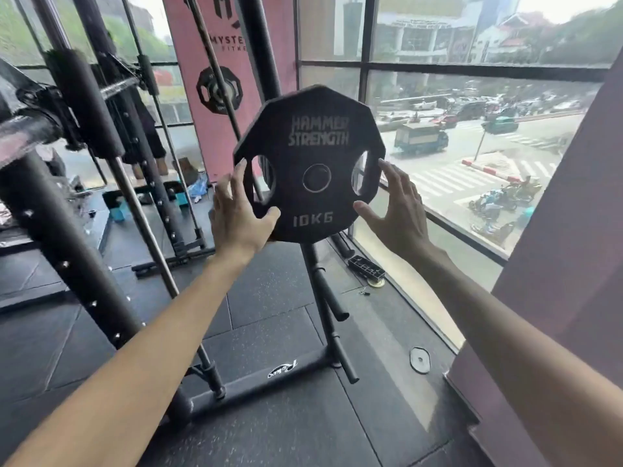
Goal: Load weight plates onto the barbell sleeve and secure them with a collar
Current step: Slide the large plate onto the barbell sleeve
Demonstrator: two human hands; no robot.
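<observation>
Hands first: left hand [236, 214] is gripping the plate [317, 129] at its lower-left rim, thumb lying across the front face, fingers running up the edge beside the left grip hole. Right hand [394, 210] is spread wide open at the right rim, thumb pointing in at the lower edge. Can't tell if it's touching yet; it's holding nothing.

Plate is marked 10KG and is sitting upright, face toward the camera, at the top of the plate rack [256, 379]. The centre hole is reading dark, so I can't tell whether it's hanging on a peg or already lifted off. My read on the two-sided hold: it's balancing the load and keeping the disc square, so the bore is sliding straight instead of binding.

Barbell sleeve [23, 138] is sitting well apart at far left, blurred and looking bare, so loading is looking not yet started. No collar is showing.

Rack is standing on a black rubber tile floor [269, 433], lower pegs sticking out bare. A small disc [419, 359] is lying flat by the window [438, 156], with street traffic showing beyond the glass. A pink banner [209, 136] is hanging behind, and a studded black upright [67, 251] is crossing the left side.
</observation>
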